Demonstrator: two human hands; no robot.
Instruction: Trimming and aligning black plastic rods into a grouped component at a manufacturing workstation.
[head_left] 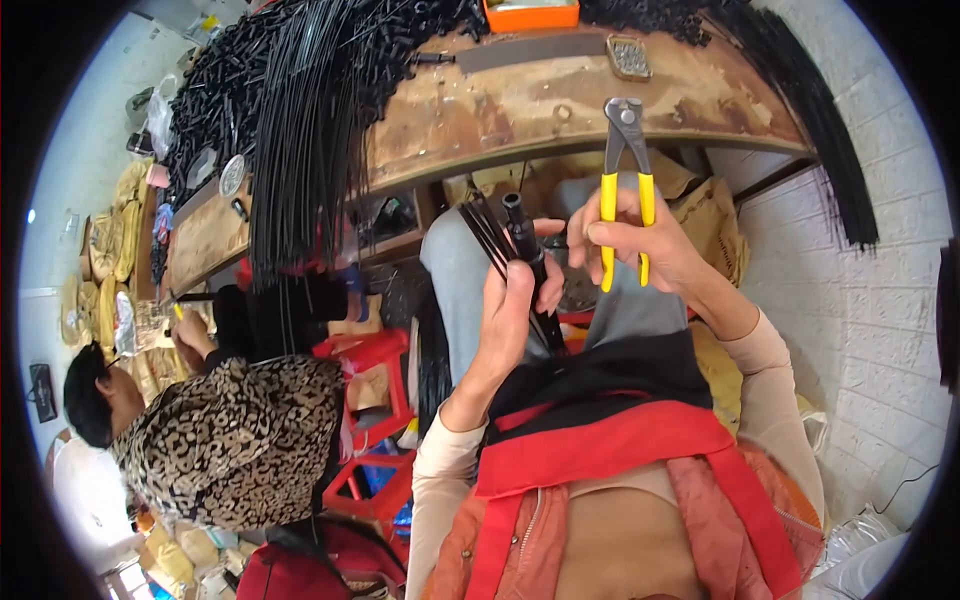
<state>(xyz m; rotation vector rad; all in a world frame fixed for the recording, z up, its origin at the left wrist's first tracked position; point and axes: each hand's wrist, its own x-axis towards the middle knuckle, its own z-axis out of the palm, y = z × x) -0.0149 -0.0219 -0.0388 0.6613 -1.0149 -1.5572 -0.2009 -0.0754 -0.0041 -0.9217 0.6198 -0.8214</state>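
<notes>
Over my lap, my left hand [508,310] is closed around a black tubular piece [520,228] with a round open end. Several thin black rods [482,230] stick out beside it from the same grip. My right hand [650,238] holds a pair of pincer-type pliers [626,120] with a grey metal head pointing up and yellow handles. Its thumb lies across the handles, and the tool's jaws are apart from the black piece. Both hands are just in front of the bench edge, a short way from each other.
The wooden bench [440,135] bears a heap of black tubular parts [215,85], long black rods [310,130] hanging over its edge, a box of small metal pieces [628,60] and an orange container [532,16]. More rods [800,100] hang at right. A co-worker [225,440] sits left, near red stools [380,385].
</notes>
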